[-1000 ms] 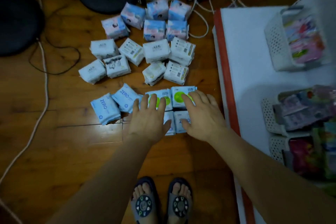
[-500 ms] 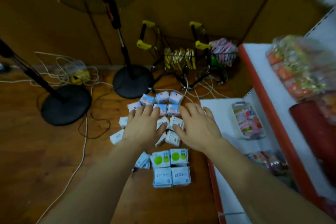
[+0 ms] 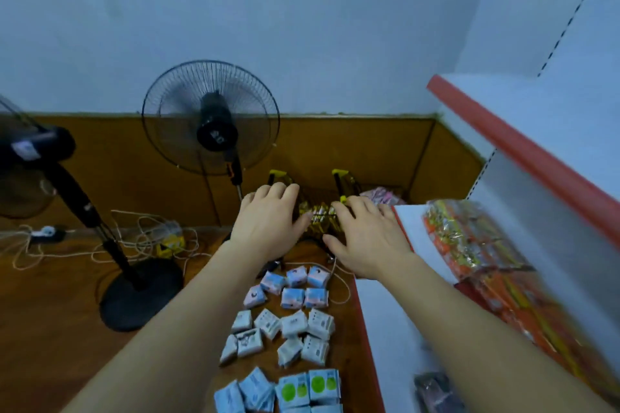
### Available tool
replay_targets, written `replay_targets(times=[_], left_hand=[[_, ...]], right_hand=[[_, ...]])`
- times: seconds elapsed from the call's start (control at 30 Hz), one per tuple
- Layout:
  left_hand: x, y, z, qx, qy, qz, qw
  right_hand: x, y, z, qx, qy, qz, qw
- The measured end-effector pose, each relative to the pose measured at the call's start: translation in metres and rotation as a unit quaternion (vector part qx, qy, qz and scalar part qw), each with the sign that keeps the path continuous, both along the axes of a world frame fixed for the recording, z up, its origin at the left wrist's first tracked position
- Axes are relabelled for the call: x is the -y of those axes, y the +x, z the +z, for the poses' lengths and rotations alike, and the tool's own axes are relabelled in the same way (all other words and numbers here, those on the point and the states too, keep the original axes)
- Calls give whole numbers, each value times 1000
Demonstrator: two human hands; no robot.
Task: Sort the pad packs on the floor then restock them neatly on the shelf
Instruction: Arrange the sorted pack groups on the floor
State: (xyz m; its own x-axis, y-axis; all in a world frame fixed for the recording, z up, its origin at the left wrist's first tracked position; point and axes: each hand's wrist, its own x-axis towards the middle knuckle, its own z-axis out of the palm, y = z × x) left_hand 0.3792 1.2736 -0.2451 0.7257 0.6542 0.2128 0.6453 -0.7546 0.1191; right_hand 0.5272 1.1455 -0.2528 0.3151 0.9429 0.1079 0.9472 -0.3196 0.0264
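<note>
Wood floor (image 3: 60,329) | packs (image 3: 292,322) sorted in rows, below both hands | left hand (image 3: 268,225), right hand (image 3: 365,238) spread flat, empty | next: likely grab packs, fill shelf (image 3: 385,329) at right

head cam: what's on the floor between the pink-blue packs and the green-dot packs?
The white pad packs, in loose rows on the wooden floor, fill the stretch between the pink-blue packs and the green-dot packs, seen in the head view.

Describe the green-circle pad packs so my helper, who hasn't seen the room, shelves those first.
Start at the red-edged shelf on the right, then follow the pad packs on the wooden floor toward you. The green-circle packs sit side by side nearest the shelf, the only ones with bright green circles.
</note>
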Motion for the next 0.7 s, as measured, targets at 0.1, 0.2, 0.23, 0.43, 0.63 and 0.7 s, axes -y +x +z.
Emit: replay_targets(times=[0.1,0.2,0.23,0.43,0.63,0.7], left_hand=[[15,6,51,19,9,-20,1000],[30,13,90,38,20,-33,999],[36,14,100,40,30,-39,998],[77,33,162,75,73,-120,987],[144,56,208,123,79,-253,956],[170,64,217,126,85,-298,942]], right_hand=[[19,0,47,15,27,-16,999],[41,2,87,38,42,-33,998],[48,2,99,47,46,-41,997],[110,0,159,89,74,-129,985],[199,-17,206,127,87,-253,955],[233,-26,215,136,85,-297,941]])
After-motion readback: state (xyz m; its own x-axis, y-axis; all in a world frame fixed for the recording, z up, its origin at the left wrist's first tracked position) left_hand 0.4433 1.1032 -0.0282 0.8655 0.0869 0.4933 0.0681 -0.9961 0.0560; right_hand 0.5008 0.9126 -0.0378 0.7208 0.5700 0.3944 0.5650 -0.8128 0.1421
